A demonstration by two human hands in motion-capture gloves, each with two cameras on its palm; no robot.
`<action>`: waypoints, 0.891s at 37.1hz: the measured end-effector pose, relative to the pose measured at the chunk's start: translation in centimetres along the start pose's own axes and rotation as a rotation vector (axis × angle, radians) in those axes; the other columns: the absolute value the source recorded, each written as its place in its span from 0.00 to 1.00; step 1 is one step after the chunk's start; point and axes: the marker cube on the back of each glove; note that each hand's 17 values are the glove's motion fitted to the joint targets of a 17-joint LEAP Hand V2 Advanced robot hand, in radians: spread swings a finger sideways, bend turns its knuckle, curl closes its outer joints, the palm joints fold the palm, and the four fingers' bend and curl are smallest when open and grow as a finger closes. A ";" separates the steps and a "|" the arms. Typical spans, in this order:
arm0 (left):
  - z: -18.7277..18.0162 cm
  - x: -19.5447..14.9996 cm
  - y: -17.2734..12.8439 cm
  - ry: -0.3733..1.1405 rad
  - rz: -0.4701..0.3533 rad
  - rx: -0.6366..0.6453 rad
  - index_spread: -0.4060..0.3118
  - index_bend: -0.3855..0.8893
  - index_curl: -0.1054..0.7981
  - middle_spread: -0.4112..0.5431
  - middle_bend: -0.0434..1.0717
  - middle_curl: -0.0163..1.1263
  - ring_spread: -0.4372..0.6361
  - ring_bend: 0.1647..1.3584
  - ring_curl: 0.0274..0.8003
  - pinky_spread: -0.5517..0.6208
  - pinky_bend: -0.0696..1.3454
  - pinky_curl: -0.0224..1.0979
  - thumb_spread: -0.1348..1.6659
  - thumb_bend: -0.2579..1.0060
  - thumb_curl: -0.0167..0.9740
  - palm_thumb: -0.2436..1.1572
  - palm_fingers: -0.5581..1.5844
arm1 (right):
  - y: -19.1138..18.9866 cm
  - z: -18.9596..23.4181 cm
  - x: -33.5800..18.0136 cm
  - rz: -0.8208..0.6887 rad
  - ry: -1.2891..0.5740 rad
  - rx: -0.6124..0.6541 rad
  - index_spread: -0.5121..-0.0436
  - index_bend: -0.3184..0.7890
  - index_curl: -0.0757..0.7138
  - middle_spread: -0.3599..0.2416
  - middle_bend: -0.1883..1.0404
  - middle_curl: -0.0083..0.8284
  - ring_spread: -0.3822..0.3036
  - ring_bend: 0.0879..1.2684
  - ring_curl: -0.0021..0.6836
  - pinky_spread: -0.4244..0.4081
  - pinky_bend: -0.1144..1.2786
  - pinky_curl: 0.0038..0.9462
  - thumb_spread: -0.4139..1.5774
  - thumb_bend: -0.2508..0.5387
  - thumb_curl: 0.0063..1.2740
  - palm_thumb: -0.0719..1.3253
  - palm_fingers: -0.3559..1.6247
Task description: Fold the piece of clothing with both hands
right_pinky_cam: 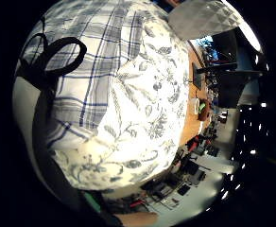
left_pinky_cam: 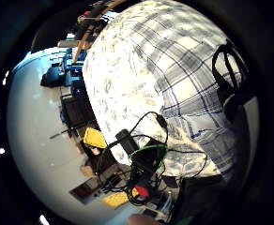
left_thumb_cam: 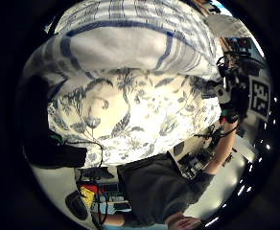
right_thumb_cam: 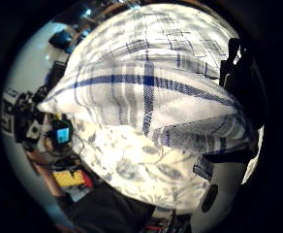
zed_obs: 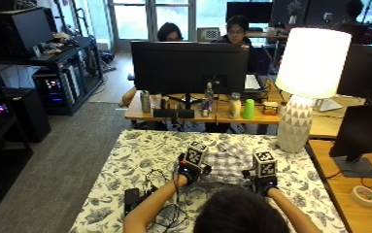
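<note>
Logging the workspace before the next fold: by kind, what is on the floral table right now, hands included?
Plaid clothing piece: 1
Gloved hands, left hand and right hand: 2
White table lamp: 1
Floral tablecloth: 1
Total: 5

White shirt [zed_obs: 228, 163] with blue and grey checks, white tablecloth [zed_obs: 140, 160] with grey-blue flowers, black gloves

grey carpet [zed_obs: 62, 150], desks, monitor [zed_obs: 189, 60], white lamp [zed_obs: 305, 73]
</note>
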 end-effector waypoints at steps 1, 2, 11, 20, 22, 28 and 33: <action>0.8 -0.7 -1.3 -0.020 -0.008 0.013 0.26 0.41 0.48 0.11 0.40 0.48 0.09 0.42 0.55 0.16 0.42 0.40 0.96 0.43 0.25 0.61 0.80 | 0.9 0.0 0.7 0.095 0.071 -0.061 0.56 0.43 0.48 0.36 0.45 0.53 0.30 0.46 0.62 0.28 0.48 0.41 0.69 0.49 0.33 0.77 0.78; 1.5 -1.1 -2.0 -0.031 -0.015 0.020 0.26 0.42 0.48 0.11 0.40 0.49 0.09 0.42 0.55 0.17 0.41 0.40 0.96 0.43 0.25 0.61 0.79 | 1.1 0.0 1.6 0.167 0.149 -0.076 0.56 0.44 0.49 0.35 0.45 0.54 0.29 0.45 0.62 0.26 0.48 0.42 0.69 0.48 0.33 0.78 0.78; 1.0 0.4 6.5 -0.033 0.067 -0.054 0.25 0.41 0.50 0.11 0.40 0.50 0.09 0.40 0.55 0.17 0.37 0.40 0.96 0.44 0.26 0.60 0.80 | 1.8 -1.8 2.4 0.093 0.394 -0.090 0.55 0.43 0.53 0.31 0.45 0.56 0.23 0.44 0.63 0.19 0.48 0.43 0.65 0.41 0.37 0.80 0.80; -3.9 -0.8 9.1 -0.021 -0.071 -0.197 0.23 0.42 0.52 0.11 0.40 0.51 0.09 0.40 0.56 0.18 0.34 0.39 0.96 0.45 0.28 0.58 0.80 | 2.1 -7.7 1.0 0.104 0.411 -0.191 0.55 0.42 0.55 0.28 0.44 0.57 0.19 0.44 0.64 0.16 0.49 0.44 0.63 0.36 0.40 0.82 0.81; -5.2 -1.5 7.8 -0.028 -0.117 -0.184 0.23 0.42 0.52 0.11 0.40 0.51 0.09 0.40 0.56 0.18 0.34 0.39 0.96 0.45 0.28 0.58 0.81 | 0.6 -8.9 1.5 0.145 0.409 -0.185 0.55 0.43 0.56 0.28 0.44 0.58 0.19 0.44 0.65 0.15 0.49 0.44 0.64 0.37 0.40 0.83 0.82; -6.8 -3.0 2.9 -0.033 -0.178 -0.158 0.23 0.42 0.54 0.10 0.40 0.52 0.08 0.40 0.56 0.18 0.32 0.40 0.96 0.46 0.30 0.56 0.81 | -4.7 -10.5 2.6 0.228 0.417 -0.138 0.55 0.44 0.57 0.27 0.46 0.59 0.19 0.44 0.65 0.14 0.47 0.44 0.67 0.37 0.40 0.87 0.82; -5.8 -3.0 2.2 -0.007 -0.303 -0.255 0.23 0.42 0.55 0.10 0.40 0.53 0.09 0.40 0.56 0.18 0.31 0.40 0.96 0.46 0.31 0.55 0.80 | -5.7 -10.3 0.6 0.276 0.494 -0.035 0.53 0.43 0.58 0.27 0.46 0.59 0.18 0.44 0.65 0.14 0.47 0.44 0.68 0.36 0.40 0.88 0.82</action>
